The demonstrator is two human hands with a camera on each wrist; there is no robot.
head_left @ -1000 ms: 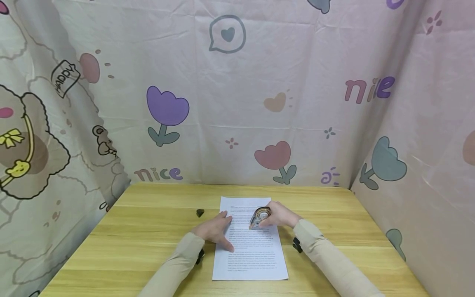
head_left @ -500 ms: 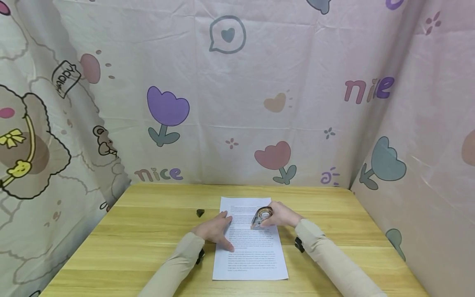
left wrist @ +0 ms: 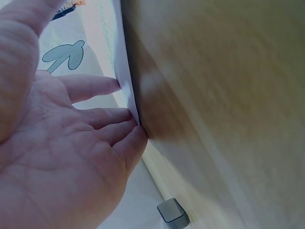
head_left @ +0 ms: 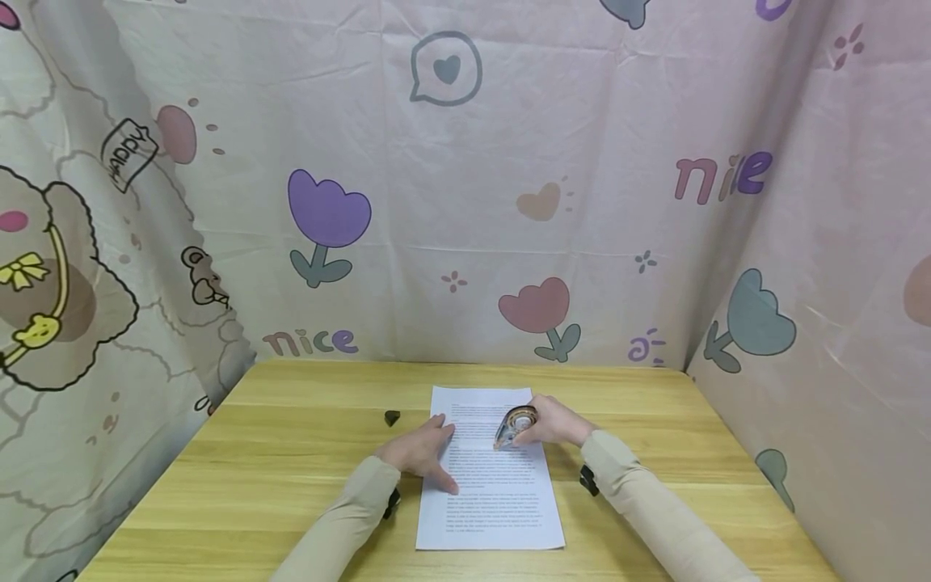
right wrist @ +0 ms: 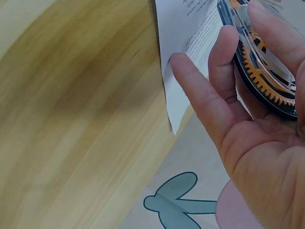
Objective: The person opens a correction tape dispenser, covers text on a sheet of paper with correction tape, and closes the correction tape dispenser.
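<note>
A sheet of printed paper [head_left: 490, 517] lies upright before me on the table. My left hand [head_left: 420, 453] rests on its left edge, fingers spread; in the left wrist view the fingertips [left wrist: 125, 114] meet the paper's edge. Near the sheet's upper right, my right hand [head_left: 554, 422] grips a correction tape dispenser [head_left: 520, 422] between thumb and fingers, its tip slanting down to the left onto the text. Through its clear case an orange gear [right wrist: 259, 76] shows in the right wrist view. The little finger of that hand extends to the paper's right edge.
A small dark cap-like piece [head_left: 393, 418] lies on the wooden table [head_left: 291, 453], left of the paper's upper part. A patterned cloth [head_left: 451, 202] hangs behind the table and along both sides. Dark wrist cameras sit below both cuffs.
My right hand has slid slightly to the right with the correction tape, its tip staying at the paper. The left hand and the sheet have stayed in place.
</note>
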